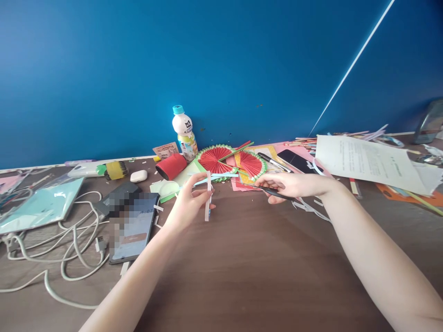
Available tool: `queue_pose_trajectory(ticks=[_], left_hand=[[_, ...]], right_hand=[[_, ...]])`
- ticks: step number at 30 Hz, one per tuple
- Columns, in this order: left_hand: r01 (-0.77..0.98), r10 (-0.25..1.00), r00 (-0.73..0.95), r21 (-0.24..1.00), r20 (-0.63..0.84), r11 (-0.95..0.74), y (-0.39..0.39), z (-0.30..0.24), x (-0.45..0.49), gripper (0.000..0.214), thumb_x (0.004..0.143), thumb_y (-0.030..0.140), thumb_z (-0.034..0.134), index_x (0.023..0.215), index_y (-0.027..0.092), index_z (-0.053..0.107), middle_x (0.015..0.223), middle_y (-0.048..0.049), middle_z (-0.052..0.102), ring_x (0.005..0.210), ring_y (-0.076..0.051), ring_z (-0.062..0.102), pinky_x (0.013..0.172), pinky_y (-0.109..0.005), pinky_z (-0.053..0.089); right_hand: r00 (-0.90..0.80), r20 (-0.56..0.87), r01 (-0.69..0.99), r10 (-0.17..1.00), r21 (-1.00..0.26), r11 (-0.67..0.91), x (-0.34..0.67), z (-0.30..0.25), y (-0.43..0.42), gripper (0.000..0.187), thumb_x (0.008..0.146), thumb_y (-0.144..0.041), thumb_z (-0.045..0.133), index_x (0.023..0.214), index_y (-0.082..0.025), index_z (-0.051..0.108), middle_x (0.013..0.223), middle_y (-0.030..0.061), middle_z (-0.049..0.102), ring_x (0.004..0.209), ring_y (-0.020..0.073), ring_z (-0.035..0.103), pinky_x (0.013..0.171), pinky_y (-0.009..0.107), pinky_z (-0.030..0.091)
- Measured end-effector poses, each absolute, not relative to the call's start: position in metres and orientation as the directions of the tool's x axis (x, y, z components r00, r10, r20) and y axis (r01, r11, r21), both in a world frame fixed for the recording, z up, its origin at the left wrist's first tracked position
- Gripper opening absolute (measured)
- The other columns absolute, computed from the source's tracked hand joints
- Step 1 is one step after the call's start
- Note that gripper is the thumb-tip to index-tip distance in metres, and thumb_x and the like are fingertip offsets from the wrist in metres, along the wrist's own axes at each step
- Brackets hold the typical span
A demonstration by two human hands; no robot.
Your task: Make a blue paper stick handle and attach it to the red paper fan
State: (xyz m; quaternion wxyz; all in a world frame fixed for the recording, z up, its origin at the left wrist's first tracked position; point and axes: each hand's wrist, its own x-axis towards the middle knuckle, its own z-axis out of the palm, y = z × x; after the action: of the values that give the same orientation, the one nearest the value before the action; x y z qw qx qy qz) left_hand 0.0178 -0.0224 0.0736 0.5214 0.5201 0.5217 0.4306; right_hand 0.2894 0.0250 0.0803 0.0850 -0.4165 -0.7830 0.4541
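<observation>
My left hand [194, 200] is closed, pinching a narrow white paper strip [208, 203] upright between thumb and fingers. A small bit of blue shows behind the strip, too hidden to name. My right hand [277, 185] is closed around a slim black tool [284, 196] with a thin pointed tip aimed left; its exact kind is unclear. Tool and strip are apart. Just beyond the hands lie two pleated paper fans, red with green edges: a round fan [211, 159] and a half-open fan [252, 165]. Light blue paper strips [224, 175] lie between the hands.
A drink bottle [185, 133] stands against the blue wall, beside a red cylinder [170, 166]. Leftward are a phone [136, 230], white cables [74, 244] and an earbud case [139, 176]. Rightward lie a pen [275, 162], a dark phone [299, 161] and a printed sheet [367, 161].
</observation>
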Motion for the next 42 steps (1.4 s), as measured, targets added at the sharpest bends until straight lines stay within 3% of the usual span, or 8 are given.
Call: queue_pose_trajectory(ticks=[4,9,18,28,42], left_hand=[[0.096,0.989,0.104,0.99,-0.109,0.099,-0.026,0.073,0.021,0.044,0.067,0.029,0.062,0.109,0.026,0.051,0.093,-0.0037,0.056,0.08,-0.018,0.062,0.057,-0.03,0.056],[0.136,0.982,0.146,0.985,-0.123,0.103,-0.03,0.074,0.026,0.044,0.069,0.026,0.061,0.111,0.025,0.05,0.089,-0.0037,0.054,0.067,-0.014,0.06,0.052,-0.028,0.055],[0.164,0.976,0.167,0.98,-0.143,0.115,-0.035,0.078,0.032,0.039,0.069,0.026,0.061,0.107,0.025,0.053,0.095,-0.0051,0.057,0.074,-0.017,0.061,0.052,-0.027,0.054],[0.173,0.971,0.209,0.982,-0.111,0.075,-0.038,0.074,0.034,0.039,0.071,0.024,0.059,0.109,0.024,0.052,0.106,-0.0061,0.055,0.086,-0.018,0.059,0.055,-0.025,0.054],[0.162,0.967,0.238,0.985,-0.094,0.056,-0.037,0.074,0.035,0.037,0.071,0.023,0.059,0.107,0.024,0.053,0.102,-0.0045,0.054,0.086,-0.018,0.057,0.053,-0.023,0.053]], right_hand=[[-0.709,-0.231,0.474,0.666,-0.855,0.209,0.28,0.073,0.023,0.041,0.073,-0.036,0.062,0.111,-0.024,0.057,0.109,0.005,0.063,0.103,0.0191,0.058,0.084,0.029,0.047],[-0.71,-0.277,0.514,0.647,-0.832,0.208,0.264,0.077,0.016,0.038,0.072,-0.04,0.062,0.105,-0.021,0.061,0.105,0.0051,0.064,0.098,0.0178,0.059,0.076,0.024,0.048],[-0.754,-0.219,0.496,0.62,-0.808,0.317,0.256,0.08,0.011,0.036,0.074,-0.041,0.06,0.105,-0.022,0.065,0.091,0.0031,0.068,0.079,0.0141,0.061,0.065,0.022,0.045],[-0.744,-0.304,0.501,0.595,-0.843,0.196,0.252,0.081,0.011,0.044,0.069,-0.044,0.063,0.107,-0.02,0.063,0.099,0.0053,0.064,0.086,0.0169,0.057,0.072,0.026,0.042],[-0.763,-0.33,0.513,0.556,-0.833,0.209,0.249,0.08,0.011,0.043,0.073,-0.048,0.059,0.104,-0.018,0.061,0.105,0.0063,0.06,0.084,0.0157,0.055,0.069,0.026,0.04]])
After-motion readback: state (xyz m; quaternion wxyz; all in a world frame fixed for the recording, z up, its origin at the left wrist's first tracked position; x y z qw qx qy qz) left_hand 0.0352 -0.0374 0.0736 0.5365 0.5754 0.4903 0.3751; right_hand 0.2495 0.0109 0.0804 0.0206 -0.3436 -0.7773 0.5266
